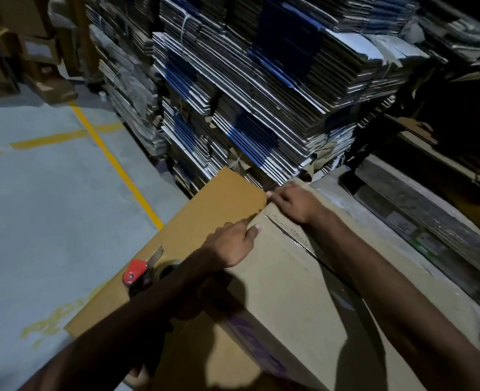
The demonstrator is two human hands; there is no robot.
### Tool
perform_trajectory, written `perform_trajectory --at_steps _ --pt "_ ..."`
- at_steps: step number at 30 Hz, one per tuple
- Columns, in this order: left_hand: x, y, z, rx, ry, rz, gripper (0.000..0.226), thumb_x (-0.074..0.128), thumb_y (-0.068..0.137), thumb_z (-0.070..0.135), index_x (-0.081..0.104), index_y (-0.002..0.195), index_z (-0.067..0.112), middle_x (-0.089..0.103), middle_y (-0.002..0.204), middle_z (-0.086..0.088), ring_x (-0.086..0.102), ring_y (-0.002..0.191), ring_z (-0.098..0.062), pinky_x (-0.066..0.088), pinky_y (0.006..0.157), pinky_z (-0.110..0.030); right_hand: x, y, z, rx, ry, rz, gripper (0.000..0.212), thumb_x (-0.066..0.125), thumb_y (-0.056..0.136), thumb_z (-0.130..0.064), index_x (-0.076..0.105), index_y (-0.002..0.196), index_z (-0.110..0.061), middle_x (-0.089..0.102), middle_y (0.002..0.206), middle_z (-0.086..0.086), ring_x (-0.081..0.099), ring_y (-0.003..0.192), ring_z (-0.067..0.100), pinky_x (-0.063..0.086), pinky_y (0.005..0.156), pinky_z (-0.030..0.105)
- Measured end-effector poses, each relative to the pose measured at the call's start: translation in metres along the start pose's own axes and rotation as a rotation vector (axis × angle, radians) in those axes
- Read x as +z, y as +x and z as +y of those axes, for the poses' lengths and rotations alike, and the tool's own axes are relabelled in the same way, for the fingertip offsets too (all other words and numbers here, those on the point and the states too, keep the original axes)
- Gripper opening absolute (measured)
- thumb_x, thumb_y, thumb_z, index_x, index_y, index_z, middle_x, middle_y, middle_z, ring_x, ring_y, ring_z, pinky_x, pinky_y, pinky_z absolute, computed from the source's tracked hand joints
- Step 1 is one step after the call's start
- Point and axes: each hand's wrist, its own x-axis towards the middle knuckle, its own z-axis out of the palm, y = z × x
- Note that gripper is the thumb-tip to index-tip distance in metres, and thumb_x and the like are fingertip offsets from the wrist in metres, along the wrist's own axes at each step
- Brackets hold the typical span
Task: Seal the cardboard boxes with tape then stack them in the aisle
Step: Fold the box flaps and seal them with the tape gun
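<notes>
A large brown cardboard box lies in front of me with its top flaps meeting along a dark seam. One flap on the left lies slightly raised. My left hand presses flat on the box where that flap meets the seam, thumb spread. My right hand rests farther along, fingers pressing at the flap's far corner. A red tape dispenser with a metal blade sits on the left flap, beside my left forearm. Neither hand holds it.
Tall stacks of flattened cardboard rise just beyond the box. A wooden pallet lies to the right. Grey concrete floor with yellow lines spreads to the left. More boxes stand at the far left.
</notes>
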Motion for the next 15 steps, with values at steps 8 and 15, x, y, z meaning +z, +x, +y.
perform_trajectory --at_steps 8,15 --pt "-0.006 -0.005 0.003 -0.009 0.010 -0.018 0.060 0.020 0.107 0.062 0.040 0.150 0.026 0.051 0.146 -0.019 0.047 0.133 -0.041 0.038 0.106 -0.047 0.029 -0.001 -0.039 -0.215 -0.141 -0.126 0.070 0.019 0.105 -0.063 0.068 0.086 -0.018 0.067 0.082 0.001 0.056 0.095 0.017 0.046 0.098 0.039" --pt "-0.004 -0.005 0.006 0.011 -0.016 -0.033 0.062 0.019 0.106 0.064 0.048 0.143 0.024 0.056 0.140 -0.013 0.052 0.124 -0.033 0.039 0.099 -0.044 -0.005 0.036 0.041 0.147 -0.108 -0.083 0.090 0.015 0.097 -0.080 0.075 0.100 -0.012 0.072 0.092 0.010 0.068 0.087 0.024 0.056 0.088 0.043"
